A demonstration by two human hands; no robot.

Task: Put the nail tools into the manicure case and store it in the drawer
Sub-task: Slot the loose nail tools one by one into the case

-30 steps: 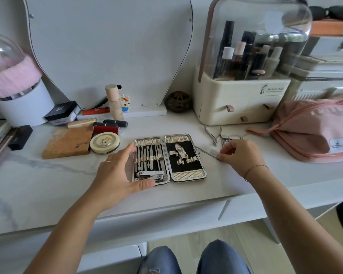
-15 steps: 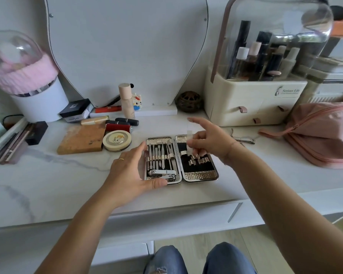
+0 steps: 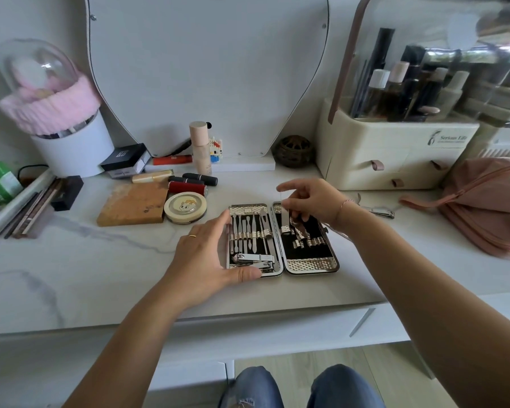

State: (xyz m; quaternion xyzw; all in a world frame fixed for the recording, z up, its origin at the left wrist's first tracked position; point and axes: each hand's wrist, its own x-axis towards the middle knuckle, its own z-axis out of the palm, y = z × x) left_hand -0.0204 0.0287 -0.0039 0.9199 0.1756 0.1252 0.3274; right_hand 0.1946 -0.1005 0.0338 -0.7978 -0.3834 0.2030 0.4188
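Your open hinged manicure case (image 3: 312,264) gleams in shiny, dimpled silver metal with a matt black lining, and its nail tools (image 3: 249,228) are polished steel, same as the slim steel nail file (image 3: 285,220) pinched in your right hand (image 3: 309,201). It all sits on a smooth white marble-look countertop (image 3: 100,275), near a pink bag (image 3: 489,207) of soft matt cloth.

A white bench (image 3: 71,278) with grey marble veins stands against a pale wall (image 3: 27,19). A large white rounded panel (image 3: 206,69) stands at the wall. The floor (image 3: 351,366) below is light wood, in soft even light.
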